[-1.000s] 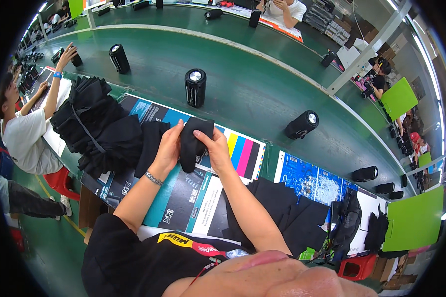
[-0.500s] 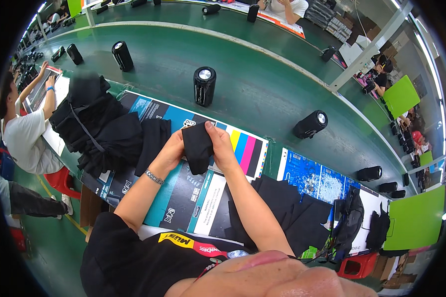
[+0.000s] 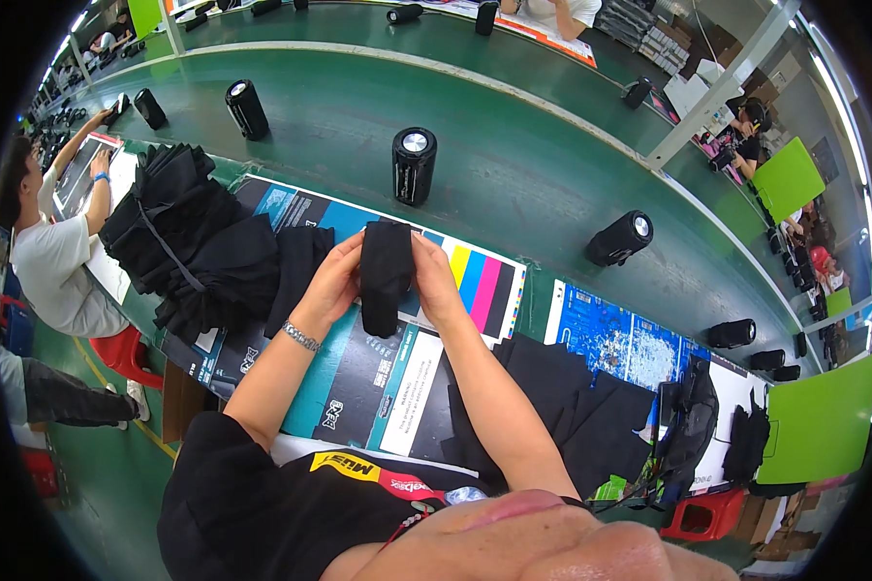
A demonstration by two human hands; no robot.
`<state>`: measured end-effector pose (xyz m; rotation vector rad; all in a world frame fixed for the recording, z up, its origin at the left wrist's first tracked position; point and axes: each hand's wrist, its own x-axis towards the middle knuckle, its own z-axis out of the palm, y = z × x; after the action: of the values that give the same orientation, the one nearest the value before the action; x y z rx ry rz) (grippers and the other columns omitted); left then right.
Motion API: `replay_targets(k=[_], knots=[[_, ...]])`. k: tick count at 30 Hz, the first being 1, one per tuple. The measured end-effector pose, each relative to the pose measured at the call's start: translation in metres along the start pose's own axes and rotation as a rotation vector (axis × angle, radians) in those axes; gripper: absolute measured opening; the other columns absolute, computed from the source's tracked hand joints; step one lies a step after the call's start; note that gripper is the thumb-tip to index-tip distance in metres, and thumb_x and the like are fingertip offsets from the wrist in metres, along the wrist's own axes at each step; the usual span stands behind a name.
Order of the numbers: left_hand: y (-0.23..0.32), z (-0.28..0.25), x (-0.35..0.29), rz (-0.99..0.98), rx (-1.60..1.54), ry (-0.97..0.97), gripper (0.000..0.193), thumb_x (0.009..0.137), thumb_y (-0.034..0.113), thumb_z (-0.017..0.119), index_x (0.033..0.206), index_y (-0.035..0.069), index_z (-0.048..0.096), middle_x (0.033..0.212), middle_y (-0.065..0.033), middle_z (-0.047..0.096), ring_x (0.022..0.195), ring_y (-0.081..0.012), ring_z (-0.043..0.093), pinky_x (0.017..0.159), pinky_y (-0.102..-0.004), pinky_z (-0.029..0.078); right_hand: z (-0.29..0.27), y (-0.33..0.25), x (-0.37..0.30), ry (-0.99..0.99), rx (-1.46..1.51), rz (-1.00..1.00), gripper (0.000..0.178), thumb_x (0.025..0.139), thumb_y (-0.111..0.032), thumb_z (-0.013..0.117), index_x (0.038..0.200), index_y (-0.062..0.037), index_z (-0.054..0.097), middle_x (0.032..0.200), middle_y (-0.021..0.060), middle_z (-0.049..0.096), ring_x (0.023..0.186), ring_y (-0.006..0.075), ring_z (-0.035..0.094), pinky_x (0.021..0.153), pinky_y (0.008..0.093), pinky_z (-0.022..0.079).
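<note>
A black cloth pouch (image 3: 386,281) is held upright in front of me, above the printed sheets on the bench. My left hand (image 3: 335,279) is closed on its left side. Its right edge is gripped by my right hand (image 3: 436,281), with the fingers partly hidden behind the cloth. To the left lies a bundle of black cloth pouches (image 3: 223,254) tied with a cord. More flat black cloth pieces (image 3: 528,387) lie beneath and beside my right forearm. Beyond my hands, a black cylindrical speaker (image 3: 414,169) stands upright on the green belt.
Another speaker (image 3: 620,238) lies tilted at the right on the green belt (image 3: 513,184), and one more (image 3: 247,109) stands at the left. A blue printed sheet (image 3: 620,339) covers the bench at right, near a green panel (image 3: 816,421). A co-worker (image 3: 58,232) sits at the left.
The pouch has turned and now looks narrower and taller between my hands. The speakers on the belt have shifted slightly right. The co-worker at left now reaches to a dark object.
</note>
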<state>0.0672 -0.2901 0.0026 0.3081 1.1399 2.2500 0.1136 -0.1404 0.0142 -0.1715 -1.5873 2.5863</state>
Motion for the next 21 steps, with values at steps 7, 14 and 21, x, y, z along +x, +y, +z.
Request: replay_targets(k=[7,14,21], knots=[[0.015,-0.005,-0.002,-0.013,0.179,-0.011,0.023,0.094,0.017,0.053,0.113,0.005,0.059,0.098,0.0000,0.065,0.087,-0.0053,0.062,0.073,-0.0178,0.048,0.005,0.000,-0.002,-0.038,-0.163,-0.084,0.025,0.095,-0.027,0.055,0.083,-0.0057,0.060,0.071,-0.0060,0.056,0.063,0.0006,0.048,0.056,0.0163,0.036],[0.064,0.026,0.014,0.023,0.181,-0.088,0.023,0.092,0.010,0.050,0.114,0.003,0.057,0.096,-0.0006,0.064,0.084,-0.0054,0.062,0.073,-0.0187,0.050,0.029,-0.039,-0.004,0.074,-0.144,-0.064,0.025,0.091,-0.025,0.062,0.073,-0.0096,0.059,0.062,-0.0080,0.050,0.057,0.0005,0.040,0.052,0.0180,0.030],[0.092,0.033,0.067,0.157,0.449,-0.050,0.018,0.092,0.013,0.055,0.104,0.002,0.062,0.092,0.0005,0.064,0.082,-0.0040,0.059,0.073,-0.0169,0.046,0.029,-0.084,0.024,0.273,-0.233,-0.413,0.006,0.088,-0.007,0.061,0.088,-0.0017,0.060,0.075,-0.0011,0.058,0.071,0.0058,0.052,0.068,0.0206,0.040]])
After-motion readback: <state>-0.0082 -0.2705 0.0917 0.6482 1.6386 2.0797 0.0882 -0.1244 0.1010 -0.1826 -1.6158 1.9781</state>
